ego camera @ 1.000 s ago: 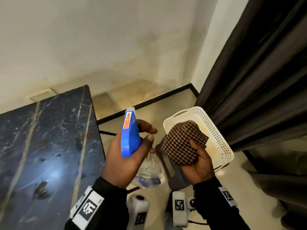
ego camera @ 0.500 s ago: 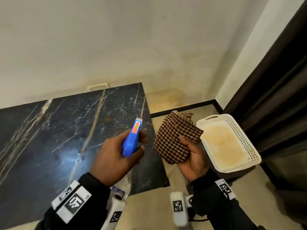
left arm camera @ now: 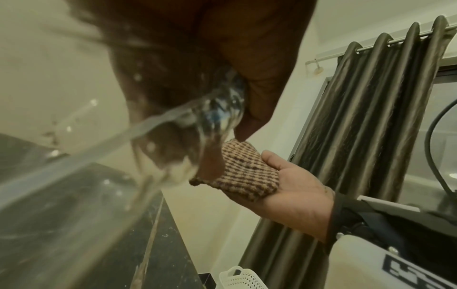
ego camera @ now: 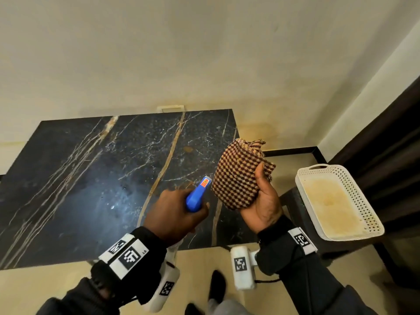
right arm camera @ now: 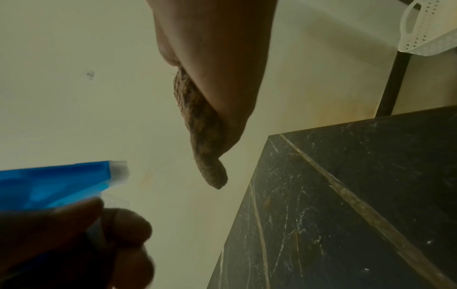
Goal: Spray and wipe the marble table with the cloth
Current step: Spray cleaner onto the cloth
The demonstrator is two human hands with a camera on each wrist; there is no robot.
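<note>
Both hands now over the marble table [ego camera: 79, 189] near its right edge, off the basket [ego camera: 375, 226]. Left hand [ego camera: 175, 214] grips one spray bottle [ego camera: 197, 196], nozzle toward the slab, likely ready to spray. Right hand [ego camera: 264, 201] clutches one bunched cloth [ego camera: 238, 176], held clear above for wiping. One empty basket alongside.

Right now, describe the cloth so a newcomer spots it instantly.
Start at the dark marble table; above its right near corner the right hand grips a bunched cloth. Its maroon-and-tan check is the scene's only pattern, unlike the blue spray bottle beside it.
</note>
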